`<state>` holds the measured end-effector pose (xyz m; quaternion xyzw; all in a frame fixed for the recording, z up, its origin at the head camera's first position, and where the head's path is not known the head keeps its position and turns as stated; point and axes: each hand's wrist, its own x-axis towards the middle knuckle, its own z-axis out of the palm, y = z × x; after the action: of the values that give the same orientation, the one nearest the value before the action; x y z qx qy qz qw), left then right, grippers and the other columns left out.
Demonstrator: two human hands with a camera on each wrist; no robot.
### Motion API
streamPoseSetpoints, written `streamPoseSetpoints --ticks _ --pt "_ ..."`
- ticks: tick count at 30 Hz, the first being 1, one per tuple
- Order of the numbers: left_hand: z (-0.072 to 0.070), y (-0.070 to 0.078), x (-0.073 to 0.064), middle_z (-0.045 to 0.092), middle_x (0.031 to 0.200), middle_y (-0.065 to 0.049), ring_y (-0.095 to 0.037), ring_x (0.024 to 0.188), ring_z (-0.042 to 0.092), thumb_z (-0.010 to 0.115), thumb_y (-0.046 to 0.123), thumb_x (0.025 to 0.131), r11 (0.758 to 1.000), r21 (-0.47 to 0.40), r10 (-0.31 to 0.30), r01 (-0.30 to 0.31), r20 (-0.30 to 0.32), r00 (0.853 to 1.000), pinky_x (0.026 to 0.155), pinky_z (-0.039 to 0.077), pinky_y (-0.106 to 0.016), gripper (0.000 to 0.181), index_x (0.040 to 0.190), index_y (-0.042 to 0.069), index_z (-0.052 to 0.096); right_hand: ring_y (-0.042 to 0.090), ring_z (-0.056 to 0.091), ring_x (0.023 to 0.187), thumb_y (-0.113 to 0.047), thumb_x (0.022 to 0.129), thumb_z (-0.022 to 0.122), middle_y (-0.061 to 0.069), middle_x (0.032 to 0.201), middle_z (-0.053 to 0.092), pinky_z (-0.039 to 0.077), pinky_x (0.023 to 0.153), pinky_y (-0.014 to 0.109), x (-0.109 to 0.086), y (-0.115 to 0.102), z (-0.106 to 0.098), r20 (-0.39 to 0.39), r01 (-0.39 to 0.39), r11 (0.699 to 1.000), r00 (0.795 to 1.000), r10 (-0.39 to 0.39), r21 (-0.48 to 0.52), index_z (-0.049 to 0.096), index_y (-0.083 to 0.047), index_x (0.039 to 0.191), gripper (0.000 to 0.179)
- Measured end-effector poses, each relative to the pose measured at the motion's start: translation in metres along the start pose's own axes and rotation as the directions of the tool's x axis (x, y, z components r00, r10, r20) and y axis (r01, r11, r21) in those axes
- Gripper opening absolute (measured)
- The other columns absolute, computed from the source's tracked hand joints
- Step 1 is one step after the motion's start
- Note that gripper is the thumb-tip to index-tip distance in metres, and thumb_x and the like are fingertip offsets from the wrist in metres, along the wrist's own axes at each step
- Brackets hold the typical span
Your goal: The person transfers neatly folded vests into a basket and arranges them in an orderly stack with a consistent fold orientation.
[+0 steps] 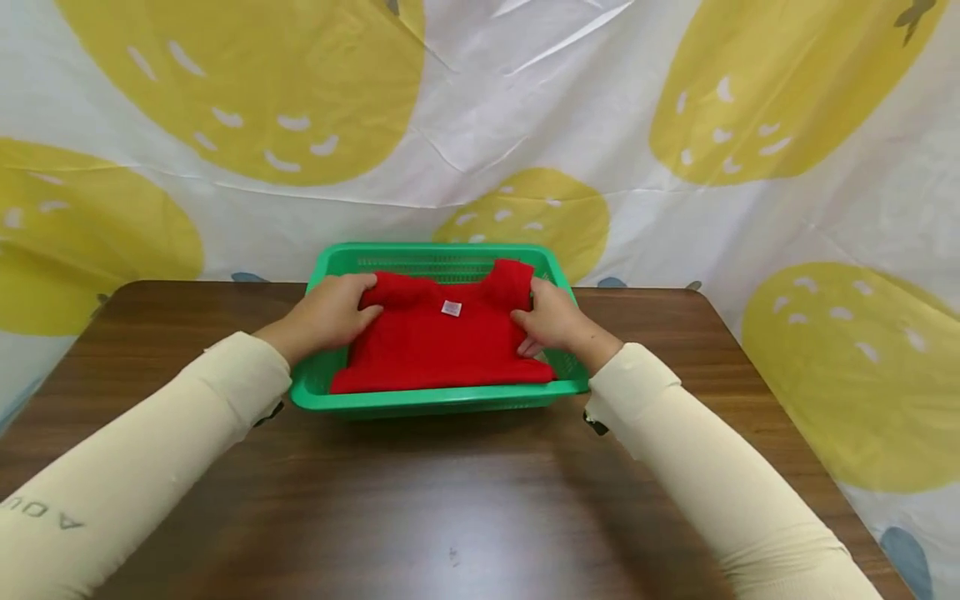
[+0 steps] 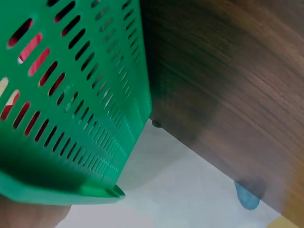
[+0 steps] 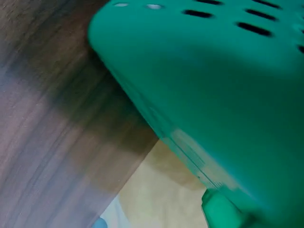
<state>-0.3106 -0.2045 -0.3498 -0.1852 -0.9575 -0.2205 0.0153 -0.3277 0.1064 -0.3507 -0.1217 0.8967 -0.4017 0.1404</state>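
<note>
A folded red shirt (image 1: 442,337) with a small white neck label (image 1: 452,308) lies inside a green plastic basket (image 1: 450,398). My left hand (image 1: 330,310) reaches over the basket's left rim and grips the shirt's left side between thumb and fingers. On the opposite side my right hand (image 1: 552,317) holds the shirt's right edge, where a flap of red cloth stands up. Some fingertips are hidden by the cloth. In the left wrist view, part of the hand (image 2: 31,216) shows below the slotted basket wall (image 2: 95,95); the right wrist view shows mostly basket wall (image 3: 204,95).
The basket stands near the back edge of a dark brown wooden table (image 1: 450,500). Behind and to the right hangs a white curtain (image 1: 517,108) with large yellow fruit shapes. Cream sleeves (image 1: 165,442) cover both forearms.
</note>
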Motion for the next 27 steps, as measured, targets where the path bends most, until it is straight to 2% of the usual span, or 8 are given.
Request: streamPoseSetpoints --ticks 4,8,12,17,20,27 --pt "0.004 0.001 -0.006 0.067 0.091 -0.015 -0.03 0.081 0.065 0.064 0.015 0.096 0.997 0.071 -0.037 0.038 -0.011 0.999 0.078 0.056 -0.046 0.017 0.106 0.003 0.056 0.021 0.071 0.056 -0.01 0.1 0.059 0.026 0.114 0.064 0.06 0.057 0.035 0.004 0.003 0.012 -0.055 0.039 0.993 0.997 -0.046 -0.115 0.043 0.0 0.135 0.04" --pt "0.008 0.004 -0.01 0.07 0.102 -0.02 -0.037 0.09 0.069 0.064 0.015 0.096 0.991 0.127 -0.039 0.042 -0.03 0.999 0.081 0.057 -0.053 0.029 0.119 0.001 0.054 0.019 0.07 0.055 -0.011 0.099 0.06 0.024 0.12 0.064 0.059 0.057 0.028 0.004 0.006 0.02 -0.104 0.049 0.978 0.992 -0.072 -0.2 0.043 -0.002 0.136 0.041" --pt "0.01 0.006 -0.01 0.07 0.102 -0.023 -0.039 0.092 0.069 0.064 0.012 0.095 0.99 0.142 -0.013 0.023 -0.066 0.998 0.081 0.057 -0.054 0.03 0.12 0.0 0.053 0.018 0.069 0.054 -0.012 0.1 0.06 0.022 0.11 0.068 0.059 0.06 0.029 0.002 0.008 0.02 -0.151 0.033 0.976 0.986 -0.066 -0.214 0.043 -0.003 0.136 0.041" --pt "0.009 0.008 -0.01 0.07 0.093 -0.022 -0.038 0.085 0.07 0.064 0.01 0.095 0.991 0.136 0.007 0.01 -0.122 0.992 0.077 0.057 -0.053 0.022 0.111 0.001 0.052 0.019 0.067 0.052 -0.01 0.099 0.06 0.021 0.1 0.068 0.058 0.055 0.03 0.002 0.006 0.021 -0.228 0.037 0.99 0.971 -0.067 -0.136 0.044 -0.002 0.134 0.039" --pt "0.009 0.008 -0.011 0.069 0.09 -0.022 -0.038 0.083 0.07 0.063 0.009 0.095 0.99 0.143 0.009 0.009 -0.123 0.992 0.075 0.057 -0.053 0.02 0.109 0.001 0.052 0.02 0.067 0.052 -0.009 0.099 0.06 0.021 0.096 0.068 0.057 0.051 0.03 0.002 0.006 0.022 -0.256 0.049 0.993 0.964 -0.075 -0.105 0.045 -0.002 0.132 0.036" --pt "0.008 0.01 -0.011 0.069 0.108 -0.028 -0.044 0.098 0.068 0.06 0.007 0.094 0.985 0.172 -0.005 0.021 -0.092 0.996 0.086 0.055 -0.057 0.041 0.133 -0.003 0.05 0.018 0.066 0.052 -0.007 0.097 0.061 0.018 0.094 0.068 0.057 0.054 0.028 0.003 0.006 0.02 -0.227 0.039 0.978 0.97 -0.087 -0.205 0.046 -0.001 0.119 0.027"
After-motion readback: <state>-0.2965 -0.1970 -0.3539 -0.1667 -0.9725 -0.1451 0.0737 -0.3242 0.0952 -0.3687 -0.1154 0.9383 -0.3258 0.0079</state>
